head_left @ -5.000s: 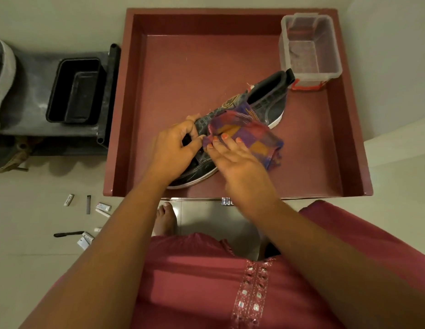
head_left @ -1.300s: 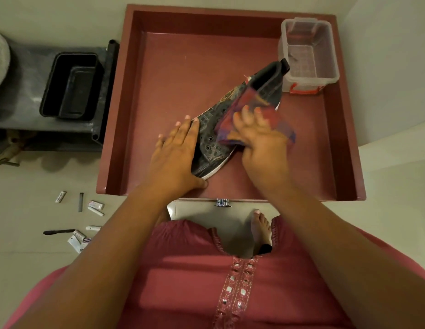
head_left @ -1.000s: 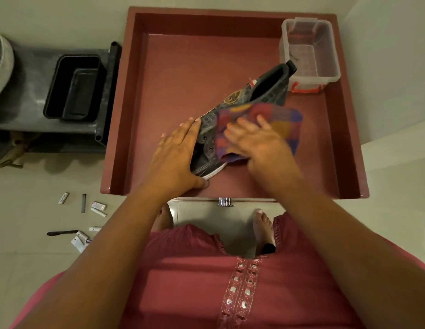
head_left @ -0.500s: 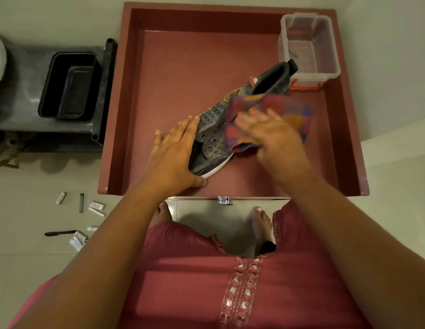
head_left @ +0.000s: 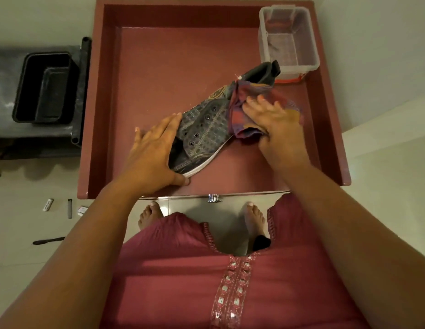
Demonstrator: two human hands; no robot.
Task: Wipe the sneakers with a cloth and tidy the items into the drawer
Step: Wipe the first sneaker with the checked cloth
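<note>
A dark grey high-top sneaker (head_left: 208,130) lies on its side in the open maroon drawer (head_left: 104,110), toe toward me. My left hand (head_left: 154,150) lies flat over the toe end, fingers straight, thumb under the white sole edge. My right hand (head_left: 273,124) presses a red and purple checked cloth (head_left: 240,110) against the sneaker's ankle part, thumb curled under the cloth's lower fold. The cloth covers the sneaker's middle and heel side.
A clear plastic box (head_left: 288,41) stands in the drawer's far right corner. Left of the drawer a black tray (head_left: 44,87) sits on a grey stand. Small tubes and a dark stick (head_left: 49,241) lie on the floor at the left. My bare feet (head_left: 150,214) stand below the drawer knob (head_left: 214,197).
My right hand has slid the cloth along the sneaker from its middle toward the ankle and heel. My left hand has stayed on the toe.
</note>
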